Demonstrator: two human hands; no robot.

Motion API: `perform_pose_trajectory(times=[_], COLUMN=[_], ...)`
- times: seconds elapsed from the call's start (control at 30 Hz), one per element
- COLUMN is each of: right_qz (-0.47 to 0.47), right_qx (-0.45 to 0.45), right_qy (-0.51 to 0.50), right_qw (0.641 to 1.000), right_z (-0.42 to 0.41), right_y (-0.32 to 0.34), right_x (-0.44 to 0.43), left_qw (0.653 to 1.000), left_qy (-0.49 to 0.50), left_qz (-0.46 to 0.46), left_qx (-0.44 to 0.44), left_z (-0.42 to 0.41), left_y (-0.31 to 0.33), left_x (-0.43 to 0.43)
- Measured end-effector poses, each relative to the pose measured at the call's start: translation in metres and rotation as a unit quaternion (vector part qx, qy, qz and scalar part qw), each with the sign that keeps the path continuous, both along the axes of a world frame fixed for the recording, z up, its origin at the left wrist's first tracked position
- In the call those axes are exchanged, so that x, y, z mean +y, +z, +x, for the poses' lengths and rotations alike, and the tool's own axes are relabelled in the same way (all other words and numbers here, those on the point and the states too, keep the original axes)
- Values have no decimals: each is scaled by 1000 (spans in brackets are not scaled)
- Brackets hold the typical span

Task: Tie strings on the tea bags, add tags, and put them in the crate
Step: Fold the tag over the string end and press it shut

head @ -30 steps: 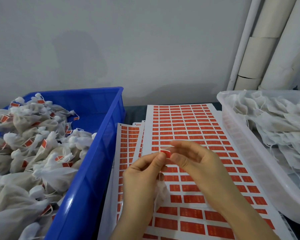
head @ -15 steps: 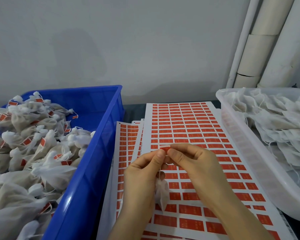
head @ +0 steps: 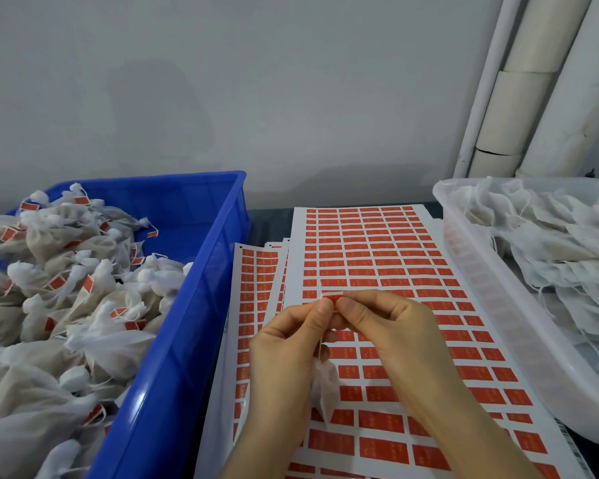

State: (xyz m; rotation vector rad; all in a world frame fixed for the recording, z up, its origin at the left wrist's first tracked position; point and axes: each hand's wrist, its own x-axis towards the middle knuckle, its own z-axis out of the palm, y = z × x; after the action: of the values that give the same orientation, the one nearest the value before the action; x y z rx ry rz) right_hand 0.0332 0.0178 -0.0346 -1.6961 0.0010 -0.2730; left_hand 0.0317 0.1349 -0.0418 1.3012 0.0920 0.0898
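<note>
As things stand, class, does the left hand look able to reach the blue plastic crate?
Probably yes: the left hand is just beside the blue plastic crate, whose open top has nothing over it, though it and the right hand are both pinching a small red paper tag.

At the centre of the frame, the thumbs of the left hand (head: pixel 291 344) and right hand (head: pixel 391 337) are hiding most of the red tag (head: pixel 330 299) they are pinching. The left hand is covering the top of the tea bag (head: pixel 325 392) below. The string (head: pixel 320 344) is showing only as a faint line. The blue crate (head: pixel 173 357) is running off the left and bottom edges, the white tray (head: pixel 498 323) off the right. Print on the sticker sheet (head: pixel 377 257) is appearing too small to read.
</note>
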Motion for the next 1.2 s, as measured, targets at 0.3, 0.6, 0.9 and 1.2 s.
perform_pose_trajectory(times=[0.3,0.6,0.9,1.2], right_qz=[-26,-74,-92,-41], right_qx=[-42,-34,-49,-60], right_qy=[3,-16,7,-1], right_qw=[999,997,995,997], right_z=[-2,-1,-2,-2], right_y=[-1,-2,-2,-3], right_x=[6,3,6,2], left_qw=[998,993,967,971], left_qy=[38,66,102,66], left_qz=[26,78,196,194], left_qx=[-34,-59,-125,-120], left_z=[-2,1,0,3], left_y=[-1,2,-3,0], left_x=[-2,-2,2,6])
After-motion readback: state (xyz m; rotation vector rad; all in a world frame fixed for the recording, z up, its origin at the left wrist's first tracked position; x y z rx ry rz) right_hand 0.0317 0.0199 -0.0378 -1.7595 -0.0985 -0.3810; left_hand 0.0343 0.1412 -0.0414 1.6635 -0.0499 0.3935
